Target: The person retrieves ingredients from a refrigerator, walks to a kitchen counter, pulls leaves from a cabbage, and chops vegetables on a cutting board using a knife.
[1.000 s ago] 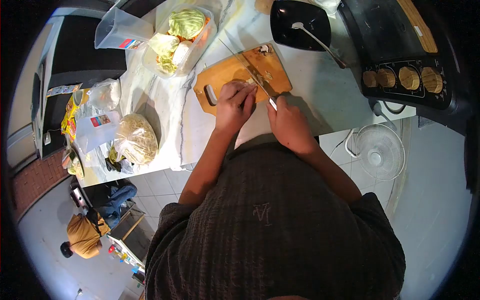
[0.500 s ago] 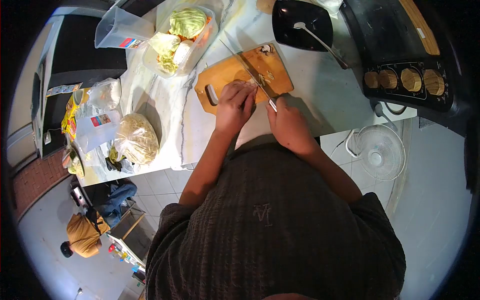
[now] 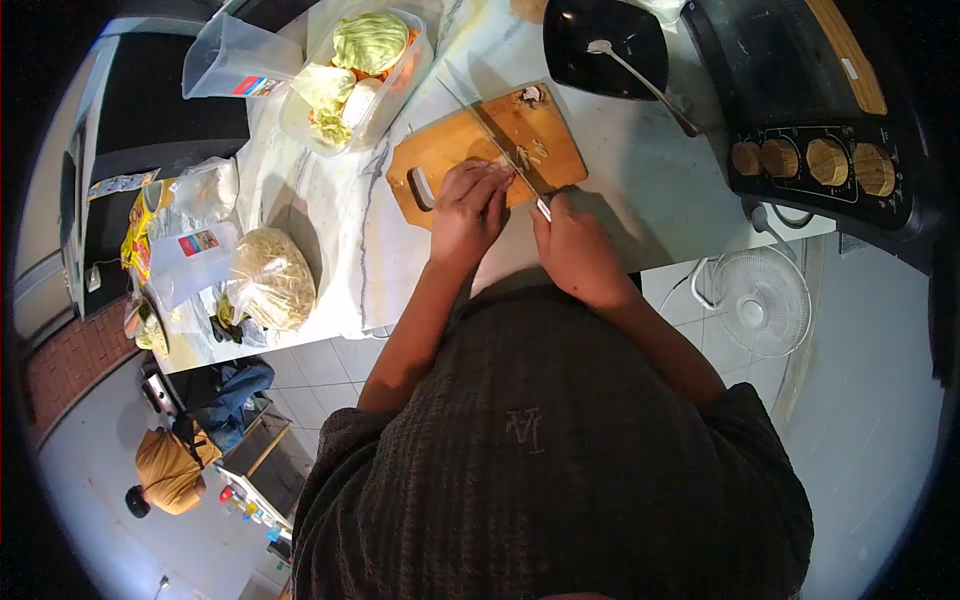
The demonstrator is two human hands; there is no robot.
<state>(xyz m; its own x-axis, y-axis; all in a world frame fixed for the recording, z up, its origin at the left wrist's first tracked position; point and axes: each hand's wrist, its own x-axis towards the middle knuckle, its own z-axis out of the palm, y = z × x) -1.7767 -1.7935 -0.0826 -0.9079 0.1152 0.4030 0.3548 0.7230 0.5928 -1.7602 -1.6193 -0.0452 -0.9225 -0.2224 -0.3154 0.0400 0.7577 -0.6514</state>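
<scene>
My right hand [image 3: 582, 250] grips the handle of a long kitchen knife [image 3: 490, 134], its blade slanting up and left across a wooden cutting board [image 3: 420, 160]. My left hand [image 3: 468, 212] rests at the board's lower edge with its fingers curled together beside the blade. What those fingers press down is mostly covered by them. Small pale chopped pieces [image 3: 535, 152] lie to the right of the blade. A small dark-and-white scrap [image 3: 531, 95] sits near the board's top right corner.
A plastic tub [image 3: 385, 120] with cabbage and shredded orange vegetable stands upper left. Beyond the board is a black bowl [image 3: 620, 60] with a spoon. At left lies a bag of pale noodle-like strands [image 3: 270, 280]. An oven with wooden knobs [image 3: 827, 160] stands right. Another person [image 3: 172, 470] is lower left.
Both hands and the knife stay almost in place. The surroundings shift only slightly in the view.
</scene>
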